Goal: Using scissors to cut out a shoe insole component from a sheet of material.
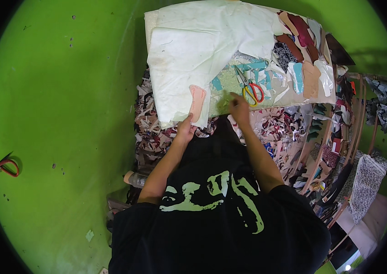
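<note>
My left hand (185, 129) is closed on the near edge of a large white sheet of cloth (179, 59), at the narrow end of a pink shoe-part pattern (197, 101). The pattern lies on the sheet, with fine marks along its edge. Just right of it, my right hand (239, 111) is at the table's near edge with its fingers curled; whatever they may hold is too small to make out. Beyond that hand lie scissors (251, 89) with one red and one yellow handle loop, blades pointing away, apart from the fingers.
Teal scraps (252, 66) lie around the scissors. Cut pieces in brown, maroon, tan and white (311, 77) cover the table's right side. A heap of offcuts (271, 130) fills the space below. At right stands a wooden rack (360, 118) with hung material. Red-handled scissors (8, 167) hang at left.
</note>
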A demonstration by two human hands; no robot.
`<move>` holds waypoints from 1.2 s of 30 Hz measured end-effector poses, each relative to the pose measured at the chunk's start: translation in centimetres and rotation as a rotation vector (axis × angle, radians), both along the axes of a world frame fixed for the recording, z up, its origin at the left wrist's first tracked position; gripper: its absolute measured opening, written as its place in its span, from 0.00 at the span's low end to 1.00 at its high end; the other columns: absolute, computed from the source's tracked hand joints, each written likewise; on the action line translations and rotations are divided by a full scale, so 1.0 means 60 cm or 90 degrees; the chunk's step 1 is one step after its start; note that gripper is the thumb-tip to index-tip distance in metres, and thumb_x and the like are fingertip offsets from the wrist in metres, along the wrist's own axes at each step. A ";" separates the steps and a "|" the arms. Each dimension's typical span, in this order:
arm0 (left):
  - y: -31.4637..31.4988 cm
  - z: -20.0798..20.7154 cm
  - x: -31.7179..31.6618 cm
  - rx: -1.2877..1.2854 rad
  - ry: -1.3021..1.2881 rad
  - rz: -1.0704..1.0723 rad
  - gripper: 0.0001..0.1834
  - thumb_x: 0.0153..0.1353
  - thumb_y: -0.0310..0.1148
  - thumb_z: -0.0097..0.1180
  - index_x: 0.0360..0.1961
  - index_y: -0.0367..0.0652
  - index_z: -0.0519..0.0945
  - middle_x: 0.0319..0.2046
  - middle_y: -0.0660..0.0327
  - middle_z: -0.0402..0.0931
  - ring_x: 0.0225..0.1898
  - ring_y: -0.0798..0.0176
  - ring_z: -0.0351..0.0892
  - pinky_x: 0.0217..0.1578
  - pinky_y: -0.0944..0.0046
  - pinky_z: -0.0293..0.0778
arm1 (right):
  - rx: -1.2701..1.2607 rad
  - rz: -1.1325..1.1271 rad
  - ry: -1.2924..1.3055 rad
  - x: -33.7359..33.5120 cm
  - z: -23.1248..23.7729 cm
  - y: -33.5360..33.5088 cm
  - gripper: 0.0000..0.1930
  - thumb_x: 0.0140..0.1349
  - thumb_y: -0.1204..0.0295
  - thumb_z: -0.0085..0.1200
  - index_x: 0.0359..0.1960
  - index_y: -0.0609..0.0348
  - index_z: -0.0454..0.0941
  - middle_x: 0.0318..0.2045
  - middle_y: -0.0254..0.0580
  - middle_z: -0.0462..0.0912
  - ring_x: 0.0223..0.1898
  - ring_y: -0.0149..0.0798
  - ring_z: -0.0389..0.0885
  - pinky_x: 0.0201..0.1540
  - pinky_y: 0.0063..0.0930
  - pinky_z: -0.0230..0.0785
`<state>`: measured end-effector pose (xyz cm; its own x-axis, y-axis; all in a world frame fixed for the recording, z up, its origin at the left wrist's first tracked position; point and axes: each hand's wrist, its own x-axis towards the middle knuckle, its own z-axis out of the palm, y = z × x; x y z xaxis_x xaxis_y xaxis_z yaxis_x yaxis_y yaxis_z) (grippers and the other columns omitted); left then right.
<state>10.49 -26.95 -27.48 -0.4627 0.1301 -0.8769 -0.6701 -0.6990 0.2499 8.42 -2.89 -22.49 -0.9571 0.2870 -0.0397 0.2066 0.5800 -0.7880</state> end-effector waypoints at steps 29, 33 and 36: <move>0.106 0.088 -0.007 -0.348 0.120 0.316 0.23 0.57 0.25 0.60 0.53 0.26 0.72 0.47 0.51 0.78 0.45 0.57 0.80 0.44 0.62 0.77 | -0.549 0.334 -0.690 -0.075 0.108 0.203 0.31 0.64 0.36 0.42 0.50 0.51 0.66 0.29 0.34 0.74 0.28 0.30 0.74 0.32 0.31 0.71; 0.108 0.105 -0.011 -0.330 0.103 0.335 0.23 0.56 0.25 0.60 0.52 0.25 0.73 0.45 0.51 0.79 0.42 0.58 0.81 0.43 0.63 0.77 | -0.640 0.443 -0.789 -0.083 0.069 0.157 0.33 0.63 0.31 0.37 0.49 0.48 0.67 0.28 0.31 0.73 0.30 0.29 0.73 0.32 0.26 0.68; 0.108 0.099 0.000 -0.384 0.083 0.325 0.21 0.54 0.26 0.61 0.49 0.24 0.75 0.42 0.52 0.80 0.39 0.59 0.81 0.41 0.63 0.77 | -0.584 0.545 -0.645 -0.091 0.062 0.121 0.32 0.64 0.32 0.38 0.44 0.51 0.66 0.28 0.34 0.73 0.27 0.29 0.74 0.29 0.24 0.69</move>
<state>10.48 -20.46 -21.55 -0.4415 -0.6043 -0.6632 -0.2427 -0.6312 0.7367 2.96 4.39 -18.80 -0.2907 -0.7670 -0.5720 0.7118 0.2262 -0.6650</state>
